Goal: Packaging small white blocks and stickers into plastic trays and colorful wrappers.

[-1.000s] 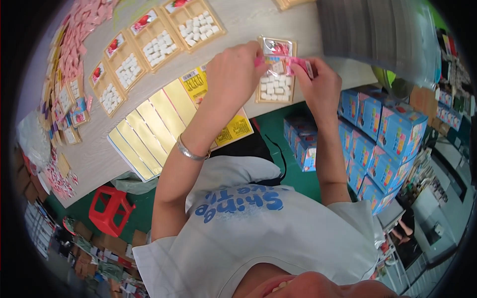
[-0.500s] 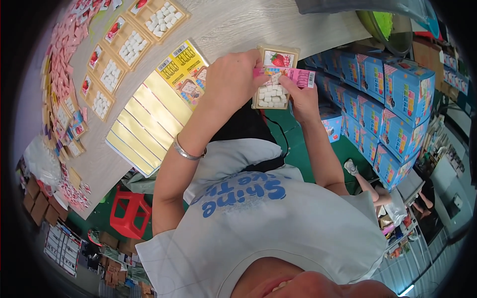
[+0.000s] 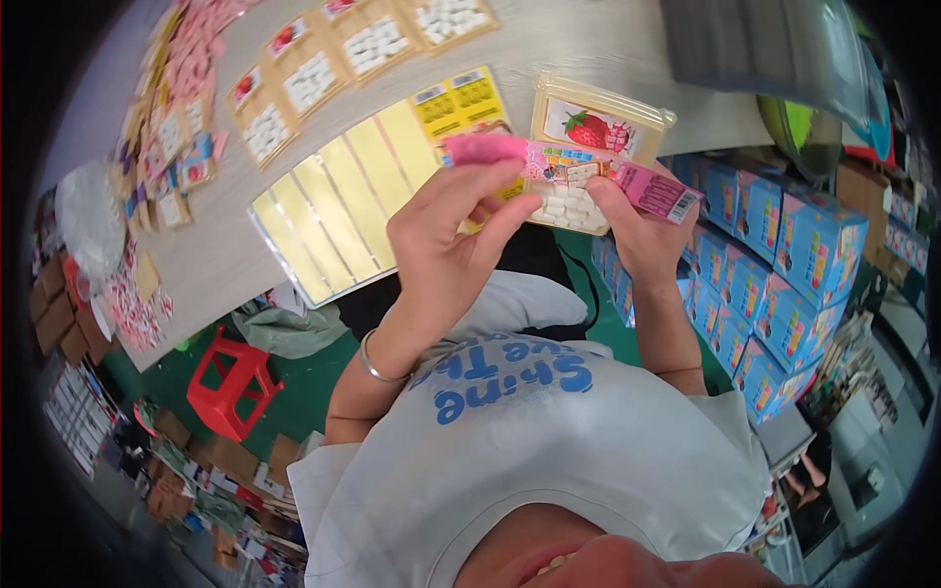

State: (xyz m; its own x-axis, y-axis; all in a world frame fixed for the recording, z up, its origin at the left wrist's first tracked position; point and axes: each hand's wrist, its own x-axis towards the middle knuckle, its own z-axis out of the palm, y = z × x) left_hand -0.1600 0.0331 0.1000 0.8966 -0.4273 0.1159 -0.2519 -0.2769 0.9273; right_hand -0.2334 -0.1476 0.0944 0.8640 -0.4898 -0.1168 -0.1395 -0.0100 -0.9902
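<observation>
My right hand [image 3: 642,230] grips a clear-lidded container [image 3: 665,120], its thumb pressed on the front and its fingers mostly hidden behind. White marshmallow-like pieces [image 3: 567,208] fill the container's nearer part, and a strawberry card [image 3: 598,129] lies in the farther part. Across its middle runs a pink printed label strip [image 3: 659,188], its right end sticking out past the tray. My left hand [image 3: 456,220] is at the strip's other end, index finger by the pink film and thumb apart from it. Nothing shows between that thumb and finger.
Yellow label sheets [image 3: 338,206] lie on the table [image 3: 221,279] at left. Several similar trays [image 3: 312,78] stand in a row beyond them, with pink packets [image 3: 186,73] farther left. Blue printed boxes [image 3: 809,255] are stacked at right. A red stool [image 3: 230,382] stands on the green floor.
The container has come nearer in view and tilted. My left hand has drawn back from its middle toward the left, and the strip's left end now shows. My right thumb still presses the strip.
</observation>
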